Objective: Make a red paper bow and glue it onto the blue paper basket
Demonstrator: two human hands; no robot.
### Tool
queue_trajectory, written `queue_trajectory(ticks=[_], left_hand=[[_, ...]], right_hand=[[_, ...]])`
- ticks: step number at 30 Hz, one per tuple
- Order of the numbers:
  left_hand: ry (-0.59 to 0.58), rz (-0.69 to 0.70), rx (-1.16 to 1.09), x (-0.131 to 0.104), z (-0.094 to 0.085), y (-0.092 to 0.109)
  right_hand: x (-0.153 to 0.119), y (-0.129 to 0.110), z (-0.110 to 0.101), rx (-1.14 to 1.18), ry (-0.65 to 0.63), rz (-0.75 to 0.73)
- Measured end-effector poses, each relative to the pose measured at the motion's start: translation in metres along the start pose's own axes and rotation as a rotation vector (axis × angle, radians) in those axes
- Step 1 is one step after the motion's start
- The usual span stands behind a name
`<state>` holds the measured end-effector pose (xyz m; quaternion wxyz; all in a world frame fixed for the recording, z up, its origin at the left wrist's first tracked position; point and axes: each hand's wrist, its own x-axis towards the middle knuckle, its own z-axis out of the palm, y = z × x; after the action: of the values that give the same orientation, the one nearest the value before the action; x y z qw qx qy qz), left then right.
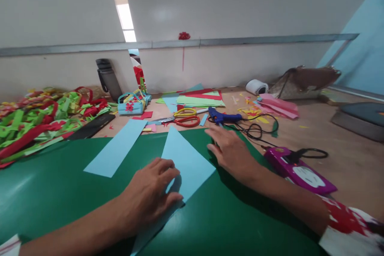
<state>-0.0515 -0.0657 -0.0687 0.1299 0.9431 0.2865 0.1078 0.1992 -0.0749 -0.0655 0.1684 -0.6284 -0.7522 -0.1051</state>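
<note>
A light blue sheet point(192, 160) with a pointed top lies on the green surface point(60, 192). Over its lower left part is my left hand point(154, 190), fingers bent and apart, with nothing visible between them. My right hand point(231, 150) hovers by the sheet's right side, just below the blue glue gun point(225, 117), its fingers spread and holding nothing. To the left lies a light blue paper strip point(116, 148). Red-handled scissors point(186, 121) and yellow-handled scissors point(184, 112) rest behind the sheet.
Green and red felt pieces point(45, 120) heap at the left beside a black phone point(91, 126). A dark bottle point(108, 80) and small blue baskets point(132, 106) stand behind. At the right are a purple power strip point(300, 172), cables, pink paper point(279, 105) and a brown bag point(306, 82).
</note>
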Motion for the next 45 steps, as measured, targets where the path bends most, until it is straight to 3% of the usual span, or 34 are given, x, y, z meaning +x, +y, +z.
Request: queue_trajectory(ticks=[6, 9, 16, 27, 45], left_hand=[[-0.126, -0.062, 0.120, 0.008, -0.003, 0.019], [-0.144, -0.075, 0.150, 0.012, -0.003, 0.019], [-0.096, -0.069, 0.184, 0.013, 0.003, 0.013], [0.069, 0.013, 0.124, 0.008, 0.015, 0.005], [0.094, 0.032, 0.108, 0.007, 0.018, 0.002]], right_hand=[[-0.020, -0.015, -0.021, -0.084, -0.218, -0.511], [-0.025, -0.011, -0.026, -0.234, -0.250, -0.632], [-0.021, 0.005, -0.024, -0.319, -0.267, -0.592], [-0.022, 0.007, -0.021, -0.304, -0.270, -0.651], [-0.027, 0.006, -0.020, -0.300, -0.193, -0.691]])
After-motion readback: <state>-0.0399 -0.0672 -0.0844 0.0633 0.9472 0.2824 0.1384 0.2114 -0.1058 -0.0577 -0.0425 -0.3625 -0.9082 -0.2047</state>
